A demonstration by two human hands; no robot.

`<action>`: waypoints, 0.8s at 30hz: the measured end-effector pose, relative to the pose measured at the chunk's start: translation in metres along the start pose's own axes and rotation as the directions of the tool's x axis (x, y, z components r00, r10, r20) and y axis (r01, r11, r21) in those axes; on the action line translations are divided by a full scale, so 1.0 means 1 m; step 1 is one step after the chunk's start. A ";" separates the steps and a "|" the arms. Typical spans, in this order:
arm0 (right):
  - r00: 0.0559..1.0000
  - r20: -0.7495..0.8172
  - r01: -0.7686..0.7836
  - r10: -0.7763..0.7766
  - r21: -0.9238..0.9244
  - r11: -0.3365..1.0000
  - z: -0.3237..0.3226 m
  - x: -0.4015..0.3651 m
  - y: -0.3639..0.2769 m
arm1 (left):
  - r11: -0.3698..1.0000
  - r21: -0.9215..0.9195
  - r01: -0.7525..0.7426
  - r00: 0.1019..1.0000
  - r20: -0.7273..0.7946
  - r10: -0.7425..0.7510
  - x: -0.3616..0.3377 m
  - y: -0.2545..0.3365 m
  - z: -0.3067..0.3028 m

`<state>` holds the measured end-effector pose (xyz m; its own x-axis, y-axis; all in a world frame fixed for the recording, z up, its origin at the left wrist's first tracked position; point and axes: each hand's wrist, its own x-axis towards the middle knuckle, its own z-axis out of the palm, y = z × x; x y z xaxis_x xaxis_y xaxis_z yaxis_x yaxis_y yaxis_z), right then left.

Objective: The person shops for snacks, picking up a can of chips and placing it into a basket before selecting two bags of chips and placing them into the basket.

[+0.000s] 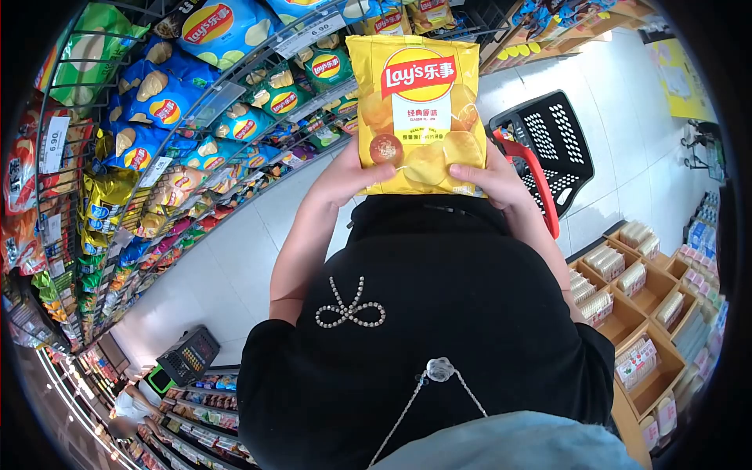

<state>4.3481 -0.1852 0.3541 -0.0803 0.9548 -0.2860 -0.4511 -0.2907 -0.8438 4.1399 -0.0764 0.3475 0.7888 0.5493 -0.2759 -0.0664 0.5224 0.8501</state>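
Observation:
A yellow bag of Lay's potato chips is held upright in front of my body, its printed front facing me. On its lower left corner, my left hand grips with the thumb across the front. My right hand has the lower right corner in the same way. The fingers of both hands are hidden behind the bag. Just right of my right hand and forearm is the red handle of a black shopping basket, which is on the floor.
Wire shelves with many chip bags and price tags run along the left. Wooden bins of packaged goods stand at the right. Another dark basket and a person are at the lower left. White floor tiles lie between.

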 end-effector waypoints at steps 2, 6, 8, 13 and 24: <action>0.999 0.040 0.000 0.000 -0.005 1.000 0.002 -0.003 -0.003 | 0.986 -0.167 0.028 0.998 -0.051 -0.037 0.001 -0.004 -0.003; 0.997 0.077 -0.001 0.006 -0.071 0.997 0.003 -0.003 0.001 | 0.930 -0.366 0.047 0.996 -0.055 -0.072 0.004 -0.005 -0.002; 0.998 0.052 -0.020 0.021 -0.017 1.000 0.006 -0.003 0.002 | 0.940 -0.335 0.064 0.994 -0.062 -0.090 0.006 -0.004 0.001; 0.996 0.063 -0.061 0.059 0.030 0.998 -0.002 -0.007 0.007 | 0.947 -0.315 0.065 0.983 -0.146 -0.116 0.000 0.006 0.010; 0.981 0.119 -0.147 0.156 -0.083 0.986 -0.003 -0.009 0.002 | 0.990 -0.084 -0.113 0.979 -0.177 0.096 -0.007 0.010 0.012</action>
<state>4.3508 -0.1948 0.3533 -0.2551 0.8981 -0.3584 -0.3592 -0.4321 -0.8272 4.1408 -0.0826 0.3636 0.6580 0.7038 -0.2679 -0.2061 0.5104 0.8349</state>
